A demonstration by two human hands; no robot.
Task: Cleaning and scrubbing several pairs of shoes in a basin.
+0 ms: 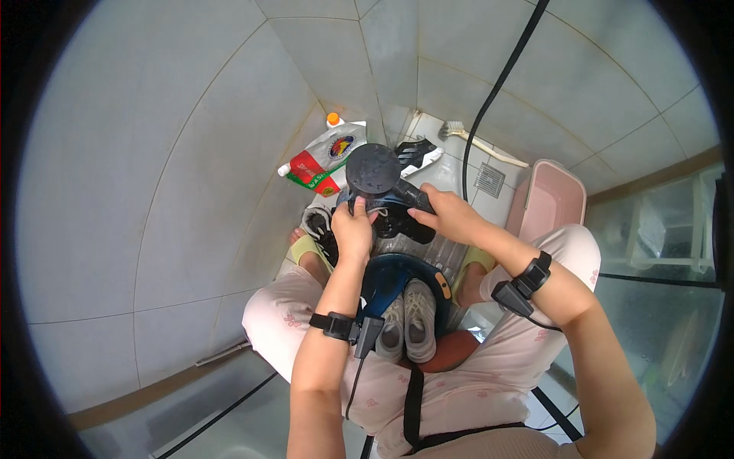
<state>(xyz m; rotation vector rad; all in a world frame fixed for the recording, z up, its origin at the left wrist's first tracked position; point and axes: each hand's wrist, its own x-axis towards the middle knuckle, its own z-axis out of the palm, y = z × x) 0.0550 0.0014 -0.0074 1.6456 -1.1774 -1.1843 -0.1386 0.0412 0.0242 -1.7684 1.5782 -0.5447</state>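
Note:
My right hand [453, 215] grips the handle of a black shower head [374, 169], whose round head tilts across toward the left. Close under it, my left hand [352, 229] holds a wet dark shoe [395, 224] with a pale lace; the shower head covers part of this shoe. Between my legs is a dark blue basin [375, 281], with a pair of grey sneakers [420, 321] leaning in it, toes toward me. Left of my left hand, a black-and-white shoe [321, 226] lies near my foot. Another black-and-white shoe [417, 156] lies beyond the shower head.
A detergent pouch [327, 160] and an orange-capped bottle [334, 119] sit against the left wall. A scrub brush [484, 144] lies by the floor drain [490, 179]. A pink bin [550, 201] stands right, and the black shower hose [498, 86] hangs down in front.

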